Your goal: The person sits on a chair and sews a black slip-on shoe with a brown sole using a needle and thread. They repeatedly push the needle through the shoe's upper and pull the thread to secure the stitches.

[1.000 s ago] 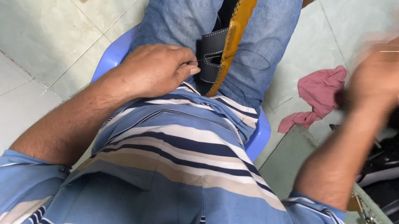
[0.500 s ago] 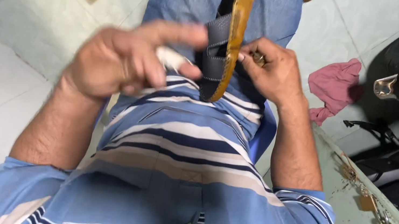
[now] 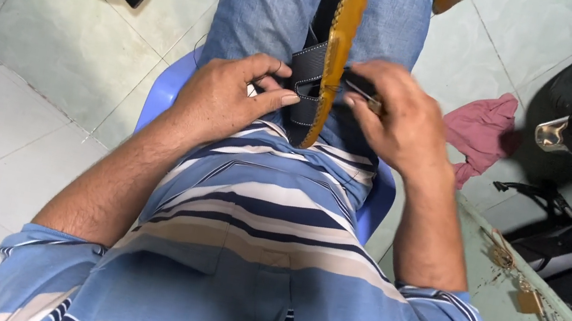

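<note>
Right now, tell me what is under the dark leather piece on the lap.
Under the dark leather piece lie blue denim shorts and a striped shirt's hem. The left hand pinches its edge; the right hand covers the far side, hiding what lies beneath.

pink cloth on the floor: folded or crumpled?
Crumpled. The pink cloth lies bunched in loose, uneven folds on the tiles, beside the chair.

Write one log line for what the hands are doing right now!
left hand: pinching dark leather piece | right hand: at wooden clamp, small tool, unclear | seat: blue chair
</note>
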